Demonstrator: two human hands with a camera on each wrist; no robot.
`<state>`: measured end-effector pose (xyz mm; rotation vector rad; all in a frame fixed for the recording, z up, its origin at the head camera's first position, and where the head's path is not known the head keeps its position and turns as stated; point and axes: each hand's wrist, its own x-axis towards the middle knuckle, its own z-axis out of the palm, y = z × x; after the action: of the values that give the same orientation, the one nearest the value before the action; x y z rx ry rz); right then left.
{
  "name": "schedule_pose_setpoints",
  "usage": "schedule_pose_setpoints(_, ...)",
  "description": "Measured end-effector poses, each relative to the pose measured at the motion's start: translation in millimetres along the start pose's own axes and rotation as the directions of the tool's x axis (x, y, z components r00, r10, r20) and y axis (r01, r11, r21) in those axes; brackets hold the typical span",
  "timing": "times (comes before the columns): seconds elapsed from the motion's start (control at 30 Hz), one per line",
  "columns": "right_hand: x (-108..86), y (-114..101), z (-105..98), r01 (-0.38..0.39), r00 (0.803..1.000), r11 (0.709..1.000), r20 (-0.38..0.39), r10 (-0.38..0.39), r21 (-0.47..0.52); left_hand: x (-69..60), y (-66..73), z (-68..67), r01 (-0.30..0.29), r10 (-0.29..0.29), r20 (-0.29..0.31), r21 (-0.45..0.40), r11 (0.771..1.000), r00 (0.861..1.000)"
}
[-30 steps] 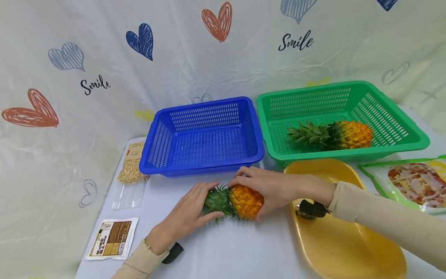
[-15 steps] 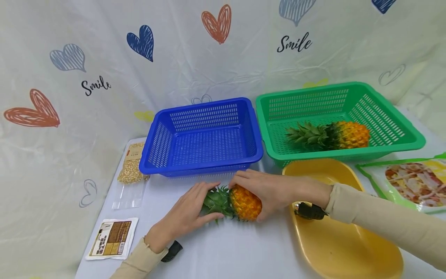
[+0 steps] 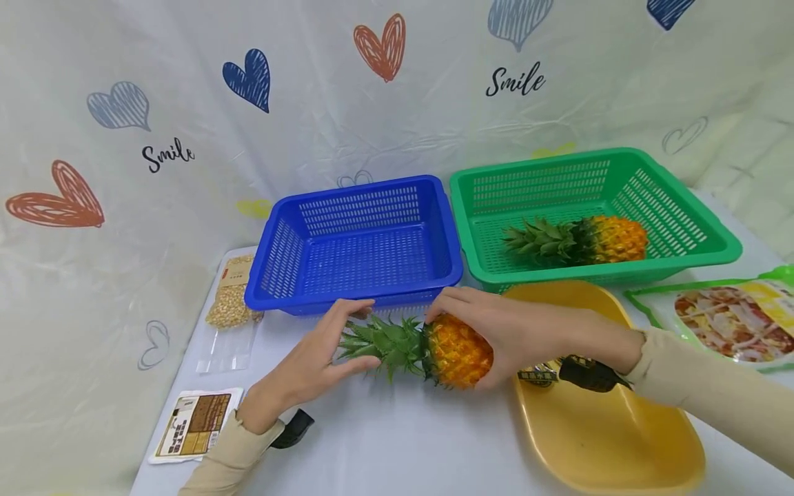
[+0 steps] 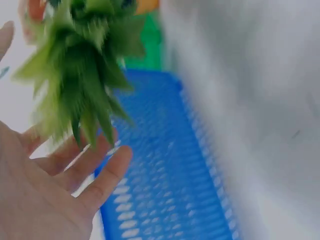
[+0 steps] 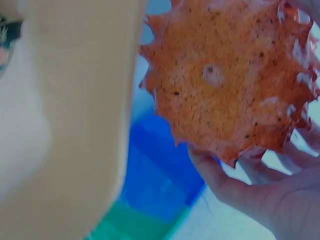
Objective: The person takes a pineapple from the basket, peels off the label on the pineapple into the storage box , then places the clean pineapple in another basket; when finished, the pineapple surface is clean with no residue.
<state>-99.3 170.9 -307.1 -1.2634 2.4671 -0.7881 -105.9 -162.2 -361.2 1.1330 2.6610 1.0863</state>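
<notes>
My right hand (image 3: 521,334) grips the orange body of a pineapple (image 3: 459,353), thumb on the near side and fingers over the far side. The fruit lies sideways, its green leaves pointing left. In the right wrist view the round, spiky base of the pineapple (image 5: 220,75) faces the camera, with fingers curled around its edge. My left hand (image 3: 310,362) is beside the leaf tips, thumb and fingers apart. The left wrist view, blurred, has the left hand (image 4: 55,185) with spread fingers near the leaves (image 4: 82,70); whether they touch is hard to tell.
Behind the hands stands a blue basket (image 3: 353,296). Right of it, a green basket (image 3: 595,272) holds another pineapple (image 3: 617,240). A yellow basin (image 3: 620,441) under the right forearm has a packet inside. Bags lie left (image 3: 231,303), front left (image 3: 195,424) and far right (image 3: 713,317).
The right hand has moved the pineapple slightly right and up in the head view. My left hand has let go of the leaves and drawn back leftward. The head view has shifted a little.
</notes>
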Motion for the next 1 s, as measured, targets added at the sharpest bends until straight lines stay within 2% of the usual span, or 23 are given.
schedule_pose_setpoints(0.1, -14.4, -4, -16, 0.012, 1.0, 1.0, -0.021, -0.011, 0.01, 0.6, -2.9, -10.5, -0.046, 0.04, -0.081, -0.074, 0.996, 0.996)
schedule_pose_setpoints(0.2, -30.7, -7, -36, 0.033, 0.997, 0.999, -0.075, -0.034, -0.012, 3.8, -5.3, -12.7, -0.068, 0.045, -0.155, -0.146, 0.987, 0.987)
schedule_pose_setpoints(0.3, -44.5, -9, -60, 0.061, 0.985, 0.996, -0.16, -0.072, -0.072, 9.3, -4.2, -4.6, -0.015, -0.027, -0.209, -0.194, 0.981, 0.978)
schedule_pose_setpoints(0.37, -51.7, -7, -77, 0.073, 0.97, 0.989, -0.223, -0.101, -0.13, 12.8, -1.1, 4.6, 0.021, -0.067, -0.225, -0.201, 0.979, 0.972)
schedule_pose_setpoints(0.43, -58.4, -4, -93, 0.074, 0.95, 0.977, -0.283, -0.13, -0.201, 16.6, 3.9, 15.9, 0.043, -0.085, -0.212, -0.194, 0.98, 0.974)
schedule_pose_setpoints(0.53, -66.7, 8, -113, 0.046, 0.918, 0.96, -0.368, -0.15, -0.277, 22.8, 12.4, 35.0, 0.022, -0.046, -0.14, -0.171, 0.985, 0.989)
schedule_pose_setpoints(0.63, -69.7, 25, -129, 0.003, 0.89, 0.956, -0.435, -0.137, -0.294, 32.5, 20.8, 53.5, -0.004, -0.005, -0.049, -0.185, 0.983, 0.999)
schedule_pose_setpoints(0.77, -66.5, 50, -142, -0.044, 0.866, 0.954, -0.487, -0.111, -0.296, 53.3, 33.2, 74.1, -0.001, 0.012, 0.053, -0.212, 0.977, 0.999)
schedule_pose_setpoints(0.87, -60.3, 68, -147, -0.051, 0.854, 0.947, -0.506, -0.123, -0.317, 72.2, 40.1, 88.5, 0.009, 0.012, 0.084, -0.242, 0.97, 0.996)
schedule_pose_setpoints(1.0, -54.7, 93, -151, -0.054, 0.842, 0.936, -0.519, -0.145, -0.349, 94.3, 47.2, 104.4, 0.025, -0.004, 0.077, -0.27, 0.962, 0.997)
